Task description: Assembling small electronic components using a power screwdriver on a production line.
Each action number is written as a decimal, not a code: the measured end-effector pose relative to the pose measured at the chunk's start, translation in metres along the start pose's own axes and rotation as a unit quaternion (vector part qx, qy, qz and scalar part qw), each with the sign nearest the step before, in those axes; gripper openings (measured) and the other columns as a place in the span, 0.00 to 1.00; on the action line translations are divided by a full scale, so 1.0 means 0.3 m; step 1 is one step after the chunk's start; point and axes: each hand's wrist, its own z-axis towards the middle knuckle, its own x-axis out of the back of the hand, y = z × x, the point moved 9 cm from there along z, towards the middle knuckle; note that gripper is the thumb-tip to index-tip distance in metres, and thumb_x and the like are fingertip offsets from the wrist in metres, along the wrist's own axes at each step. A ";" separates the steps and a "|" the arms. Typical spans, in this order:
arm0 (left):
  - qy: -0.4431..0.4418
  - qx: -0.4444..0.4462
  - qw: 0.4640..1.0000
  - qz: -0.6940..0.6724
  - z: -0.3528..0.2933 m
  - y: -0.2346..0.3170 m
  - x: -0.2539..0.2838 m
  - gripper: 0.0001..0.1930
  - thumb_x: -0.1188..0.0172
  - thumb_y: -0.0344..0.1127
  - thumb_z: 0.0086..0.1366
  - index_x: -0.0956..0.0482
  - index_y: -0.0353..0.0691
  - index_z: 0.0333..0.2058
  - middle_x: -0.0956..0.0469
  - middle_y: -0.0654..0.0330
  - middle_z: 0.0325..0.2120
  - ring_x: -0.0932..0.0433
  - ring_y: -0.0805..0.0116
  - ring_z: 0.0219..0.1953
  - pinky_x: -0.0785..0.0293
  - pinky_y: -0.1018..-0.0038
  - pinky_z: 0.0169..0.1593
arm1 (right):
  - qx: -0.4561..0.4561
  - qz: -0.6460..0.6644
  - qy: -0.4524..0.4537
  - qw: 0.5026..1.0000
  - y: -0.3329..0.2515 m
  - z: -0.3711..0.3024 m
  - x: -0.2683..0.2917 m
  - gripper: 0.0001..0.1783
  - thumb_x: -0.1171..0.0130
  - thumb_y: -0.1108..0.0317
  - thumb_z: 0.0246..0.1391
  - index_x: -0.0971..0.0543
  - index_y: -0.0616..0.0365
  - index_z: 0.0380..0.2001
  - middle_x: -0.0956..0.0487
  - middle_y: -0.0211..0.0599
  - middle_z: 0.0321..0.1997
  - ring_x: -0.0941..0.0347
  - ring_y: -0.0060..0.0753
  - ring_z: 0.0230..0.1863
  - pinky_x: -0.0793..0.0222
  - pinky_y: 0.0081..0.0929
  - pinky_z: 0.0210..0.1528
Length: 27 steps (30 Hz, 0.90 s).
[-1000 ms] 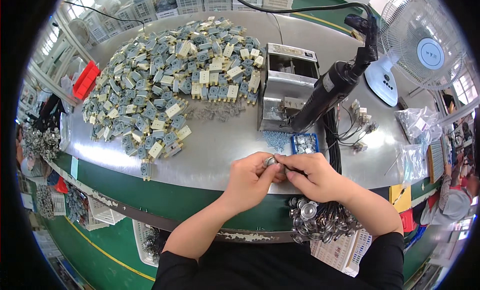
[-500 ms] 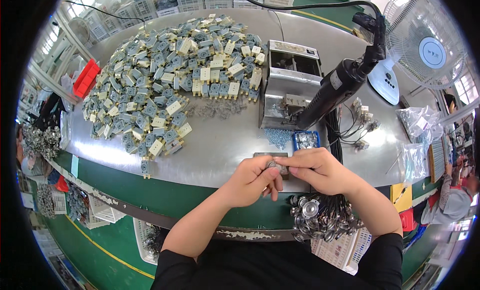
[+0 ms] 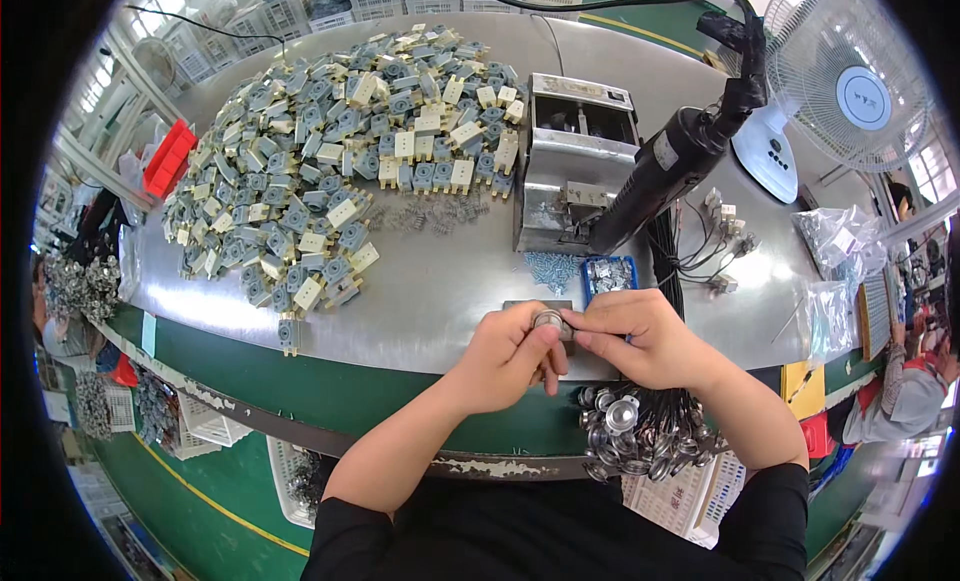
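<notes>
Near the table's front edge, my left hand (image 3: 508,359) is closed around a small round metal part (image 3: 548,322), thumb and forefinger on its rim. From the other side my right hand (image 3: 645,339) meets it, thumb and forefinger pinched at the part's right edge. Whether a smaller piece sits between those right fingertips is hidden. Under the hands lies a grey metal block (image 3: 522,305), mostly covered. Just beyond it are a blue tray (image 3: 632,262) of small metal pieces and a heap of bluish screws (image 3: 553,269).
A black powered screwdriver (image 3: 660,176) leans beside a metal machine (image 3: 565,166). Grey-and-cream switch-like parts (image 3: 320,171) fill the left, with loose springs (image 3: 430,215). Round metal parts on black wires (image 3: 640,426) hang at the front edge. A fan (image 3: 775,161) stands right.
My right forefinger, stretched across the round part before, has drawn back and bent to its edge. The left hand has tilted the part so its round face shows more.
</notes>
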 end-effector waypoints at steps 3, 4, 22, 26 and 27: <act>-0.039 0.072 0.986 -0.142 -0.003 -0.058 -0.010 0.18 0.54 0.45 0.84 0.24 0.34 0.48 0.17 0.58 0.27 0.17 0.71 0.25 0.27 0.79 0.27 | -0.022 -0.002 -0.025 0.999 0.007 0.009 -0.001 0.14 0.36 0.75 0.63 0.15 0.69 0.50 0.18 0.48 0.31 0.20 0.44 0.30 0.27 0.35 0.36; -0.050 0.085 0.978 -0.185 -0.006 -0.070 -0.014 0.20 0.54 0.47 0.84 0.24 0.34 0.49 0.17 0.59 0.28 0.17 0.71 0.25 0.27 0.78 0.27 | -0.021 -0.001 -0.025 0.999 0.005 0.013 0.000 0.14 0.36 0.75 0.63 0.15 0.69 0.50 0.18 0.48 0.31 0.20 0.44 0.30 0.27 0.35 0.36; 0.351 0.053 0.675 0.647 -0.400 0.218 0.639 0.16 0.22 0.38 0.53 0.12 0.42 0.40 0.19 0.60 0.42 0.20 0.56 0.48 0.22 0.61 0.47 | -0.132 -0.340 -0.092 0.927 0.185 -0.027 0.037 0.12 0.28 0.69 0.39 0.13 0.57 0.32 0.17 0.42 0.33 0.19 0.53 0.36 0.23 0.44 0.41; 0.346 -0.009 0.689 0.636 -0.406 0.197 0.610 0.16 0.22 0.35 0.51 0.13 0.42 0.39 0.18 0.59 0.46 0.20 0.55 0.50 0.21 0.61 0.51 | -0.133 -0.320 -0.121 0.930 0.220 -0.034 0.024 0.08 0.30 0.71 0.39 0.14 0.58 0.27 0.17 0.42 0.32 0.18 0.52 0.36 0.23 0.43 0.40; 0.345 -0.008 0.690 0.636 -0.404 0.191 0.608 0.16 0.22 0.35 0.51 0.13 0.42 0.39 0.18 0.59 0.46 0.20 0.55 0.50 0.21 0.61 0.51 | -0.134 -0.319 -0.121 0.930 0.222 -0.035 0.022 0.08 0.30 0.71 0.39 0.14 0.58 0.27 0.17 0.42 0.32 0.18 0.52 0.36 0.23 0.43 0.40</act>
